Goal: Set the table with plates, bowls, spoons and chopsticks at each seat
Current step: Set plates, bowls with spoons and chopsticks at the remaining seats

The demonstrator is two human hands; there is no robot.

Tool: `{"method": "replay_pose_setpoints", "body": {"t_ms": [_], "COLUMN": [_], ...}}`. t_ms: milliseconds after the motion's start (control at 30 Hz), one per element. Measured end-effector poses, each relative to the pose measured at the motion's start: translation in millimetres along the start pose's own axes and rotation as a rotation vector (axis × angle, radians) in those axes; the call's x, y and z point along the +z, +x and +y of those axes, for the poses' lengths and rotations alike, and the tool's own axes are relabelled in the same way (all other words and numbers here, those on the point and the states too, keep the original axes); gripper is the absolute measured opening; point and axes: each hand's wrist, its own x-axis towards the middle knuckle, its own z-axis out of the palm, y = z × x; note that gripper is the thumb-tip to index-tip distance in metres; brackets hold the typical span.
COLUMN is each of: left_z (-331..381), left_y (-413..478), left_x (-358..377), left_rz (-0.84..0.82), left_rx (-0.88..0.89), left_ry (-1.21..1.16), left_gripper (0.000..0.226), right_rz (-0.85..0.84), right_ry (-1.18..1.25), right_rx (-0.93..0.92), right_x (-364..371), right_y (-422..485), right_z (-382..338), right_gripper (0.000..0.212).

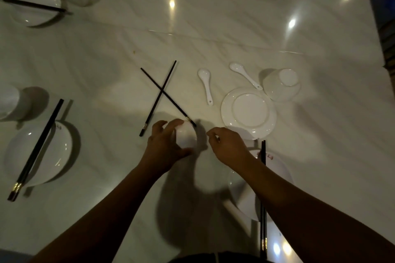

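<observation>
Head view: the white desk (213, 28) is bare across its middle, with its right edge well beyond the hands. The left hand (164, 151) has its grip clamped round one small white bowl (186, 136), touching two crossed chopsticks (161, 92). The right hand (228, 147) hovers loosely curled and empty, near two spoons (206, 85), one plate (249, 113) and one overturned bowl (282, 83).

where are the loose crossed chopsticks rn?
Head view, mid-table: the crossed chopsticks lie in an X just left of the nearest spoon, their near ends beside the left hand, which grips a small bowl.
</observation>
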Motion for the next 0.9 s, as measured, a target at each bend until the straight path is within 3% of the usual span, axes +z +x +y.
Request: {"method": "replay_pose_setpoints", "body": {"t_ms": [67,167,267,333,433,533,633,767,900], "left_z": [4,18,22,22,23,21,23,27,27], "left_y": [-7,-21,-31,-32,-29,-27,-26,-20,-15], "left_x": [-7,-15,-11,-6,-2,4,8,16,21], "left_rz": [-0.025,-0.221,-0.430,-0.478,-0.403,-0.346,-0.322,-0.260,-0.246], "left_rx": [-0.005,-0.197,-0.280,-0.284,-0.309,-0.350,-0.267,-0.224,-0.269], "left_ry": [-0.240,-0.826,-1.159,-1.173,-1.044,-0.932,-0.794,-0.706,-0.669], "left_gripper": [0.085,0.070,0.053,0.045,0.034,0.031,0.054,0.030,0.032], "right_rz": [-0.029,-0.245,-0.344,-0.258,-0.117,-0.090,-0.040,0.003,-0.003], "right_ry": [0.261,0.902,1.205,1.244,1.147,1.128,0.983,0.864,0.888], "right_rx": [0.168,0.481,0.531,0.535,0.546,0.559,0.540,0.528,0.552], "right_x": [0,1,0,-2,-3,0,3,5,2], "right_y": [-6,-22,-35,-39,-44,-52,-54,-54,-57], "right_z": [-6,-15,-19,-20,-13,-8,-9,-6,0], "right_gripper": [0.032,0.045,0.050,0.048,0.036,0.030,0.037,0.046,0.042]}}
